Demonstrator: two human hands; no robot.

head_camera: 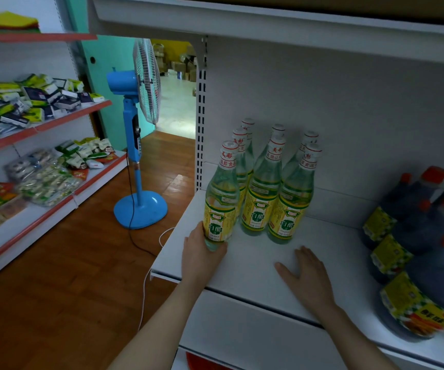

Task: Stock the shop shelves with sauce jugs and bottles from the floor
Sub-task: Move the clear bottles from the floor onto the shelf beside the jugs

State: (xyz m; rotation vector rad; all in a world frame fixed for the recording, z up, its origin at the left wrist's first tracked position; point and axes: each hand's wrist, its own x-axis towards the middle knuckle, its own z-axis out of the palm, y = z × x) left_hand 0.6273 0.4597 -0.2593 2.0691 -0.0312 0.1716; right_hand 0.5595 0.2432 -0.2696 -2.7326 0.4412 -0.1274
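the left hand [202, 253] grips the base of a clear vinegar bottle [222, 201] at the near left corner of the white shelf [341, 236], with the thumb curled across its front and the fingers round its far side. the bottle stands upright. its base seems to rest on the shelf, though the hand hides the contact. just to its right stand matching bottles [262, 198], upright in rows reaching toward the back panel. the right hand [307, 273] lies flat, palm down, on the shelf near those bottles, fingers straight and slightly spread, holding nothing. dark sauce jugs [429, 236] with orange caps crowd the shelf's right end.
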